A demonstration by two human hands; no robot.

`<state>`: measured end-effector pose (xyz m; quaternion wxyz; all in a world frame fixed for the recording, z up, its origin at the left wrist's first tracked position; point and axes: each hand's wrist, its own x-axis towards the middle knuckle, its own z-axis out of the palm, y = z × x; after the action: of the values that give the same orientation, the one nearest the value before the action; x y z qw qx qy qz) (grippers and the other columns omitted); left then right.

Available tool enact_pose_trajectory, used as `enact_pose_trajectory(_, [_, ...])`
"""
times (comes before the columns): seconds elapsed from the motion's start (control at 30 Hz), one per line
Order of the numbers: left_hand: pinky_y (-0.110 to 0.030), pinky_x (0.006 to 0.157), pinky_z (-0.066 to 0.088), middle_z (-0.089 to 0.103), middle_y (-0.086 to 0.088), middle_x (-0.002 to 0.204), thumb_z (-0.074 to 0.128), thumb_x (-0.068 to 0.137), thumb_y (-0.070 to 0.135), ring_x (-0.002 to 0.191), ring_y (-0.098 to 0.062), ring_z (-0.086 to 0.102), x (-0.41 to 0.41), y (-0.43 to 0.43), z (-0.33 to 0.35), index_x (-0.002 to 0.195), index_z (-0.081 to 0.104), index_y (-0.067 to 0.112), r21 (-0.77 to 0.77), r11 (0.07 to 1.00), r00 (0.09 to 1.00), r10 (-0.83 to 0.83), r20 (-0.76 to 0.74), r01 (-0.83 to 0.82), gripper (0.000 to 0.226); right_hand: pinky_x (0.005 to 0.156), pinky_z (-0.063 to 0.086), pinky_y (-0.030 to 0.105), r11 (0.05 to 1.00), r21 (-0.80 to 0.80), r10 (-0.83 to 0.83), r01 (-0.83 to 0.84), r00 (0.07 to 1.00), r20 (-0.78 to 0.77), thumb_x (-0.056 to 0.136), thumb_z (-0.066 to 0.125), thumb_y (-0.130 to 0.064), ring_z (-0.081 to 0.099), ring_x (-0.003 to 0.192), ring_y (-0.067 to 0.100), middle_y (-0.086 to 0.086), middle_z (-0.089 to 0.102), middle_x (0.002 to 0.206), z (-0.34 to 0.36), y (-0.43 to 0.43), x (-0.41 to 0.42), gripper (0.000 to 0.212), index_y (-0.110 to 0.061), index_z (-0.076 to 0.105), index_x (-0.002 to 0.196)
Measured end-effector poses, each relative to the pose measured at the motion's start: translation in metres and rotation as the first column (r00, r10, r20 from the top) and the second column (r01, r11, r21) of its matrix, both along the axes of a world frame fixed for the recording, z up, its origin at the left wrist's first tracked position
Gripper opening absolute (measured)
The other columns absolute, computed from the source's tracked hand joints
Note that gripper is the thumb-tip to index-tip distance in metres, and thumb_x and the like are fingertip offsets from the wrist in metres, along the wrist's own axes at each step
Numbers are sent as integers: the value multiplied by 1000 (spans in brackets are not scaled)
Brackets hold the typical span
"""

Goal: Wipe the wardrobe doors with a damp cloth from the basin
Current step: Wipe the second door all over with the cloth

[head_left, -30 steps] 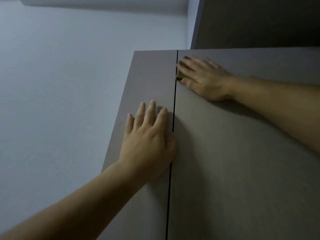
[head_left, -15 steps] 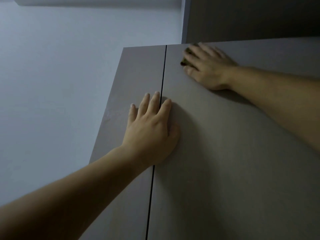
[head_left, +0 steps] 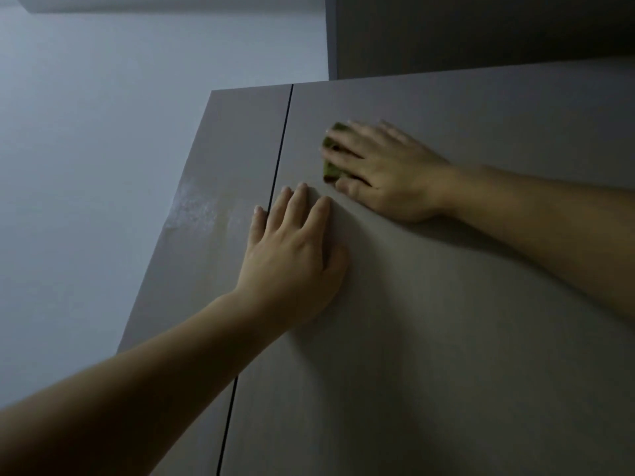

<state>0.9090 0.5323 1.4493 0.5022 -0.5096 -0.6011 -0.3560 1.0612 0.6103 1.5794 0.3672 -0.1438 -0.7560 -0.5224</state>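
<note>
I look up at two grey wardrobe doors, a narrow left door (head_left: 220,159) and a wide right door (head_left: 446,321), with a dark gap between them. My right hand (head_left: 385,170) presses a small green cloth (head_left: 331,166) flat against the right door, fingers spread over it; only the cloth's left edge shows. My left hand (head_left: 295,255) lies flat on the doors across the gap, fingers straight, just below the right hand. A pale smudged patch (head_left: 192,207) marks the left door near its outer edge.
A pale wall (head_left: 86,166) runs along the left of the wardrobe. Above the doors sits a dark recessed panel (head_left: 481,32). The light is dim.
My right hand has slid the cloth down the right door from its top edge, away from the gap. The view has shifted, and the left hand stays flat across the gap.
</note>
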Motion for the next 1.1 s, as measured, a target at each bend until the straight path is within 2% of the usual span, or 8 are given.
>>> enact_pose_trajectory(0.07, [-53,127,-1,1,-3,171,19,92,61,157,-24,-8,7,3,-1,161,11,27,13,1000,1000,-2,21,2,77,126,-5,45,1000,-1,-17,17,1000,-14,105,14,-57,-7,157,18,-8,-6,170,14,5,14,62,-34,4,162])
enact_pose_trajectory(0.2, [-53,127,1,0,-1,171,19,92,62,157,-25,-8,21,7,-2,160,11,30,0,1000,1000,10,25,-10,76,126,-3,50,984,-174,-85,28,940,-330,107,11,-54,-8,157,22,-7,-8,171,71,13,41,60,-33,4,163])
enact_pose_trajectory(0.43, [-56,126,1,0,-4,171,17,90,63,158,-27,-7,37,16,-5,161,10,26,18,999,998,48,43,-49,80,126,-8,45,1000,13,-27,27,1000,14,99,4,-60,-11,156,15,-11,-10,169,-2,22,50,68,-34,1,161])
enact_pose_trajectory(0.6, [-59,125,-2,-6,-4,171,14,90,64,157,-27,-12,35,15,-4,162,4,26,-13,998,997,55,44,-55,82,126,-5,50,980,-195,-115,50,934,-337,107,9,-53,-8,157,20,-6,-9,171,62,26,80,60,-31,3,163])
enact_pose_trajectory(0.67, [-59,125,-4,-9,-3,171,8,88,67,156,-27,-15,31,15,-5,162,-1,28,-31,998,998,56,26,-55,84,126,-6,50,983,-171,-113,62,944,-310,107,10,-53,-11,157,19,-6,-10,171,42,23,73,60,-31,1,162])
enact_pose_trajectory(0.8, [-58,125,-8,-11,-3,170,4,85,67,156,-26,-18,26,15,-7,162,-4,29,-30,999,999,36,3,-35,86,125,-9,43,998,-8,-57,57,998,-10,94,-1,-64,-17,152,10,-13,-11,168,-24,28,69,71,-37,0,161])
enact_pose_trajectory(1.0, [-60,124,-6,-8,-4,171,13,90,61,157,-27,-15,30,12,-3,161,3,28,-18,999,999,-26,35,27,79,127,-2,49,974,-214,-161,79,901,-403,108,13,-49,-4,157,21,-5,-6,171,52,31,91,57,-32,3,162])
enact_pose_trajectory(1.1, [-61,124,-6,-7,-7,171,14,90,61,156,-29,-15,30,15,-6,161,3,26,-11,1000,999,-26,23,26,79,127,-4,47,986,-136,-128,96,958,-256,100,6,-57,-10,156,17,-6,-8,171,9,23,74,67,-31,2,162])
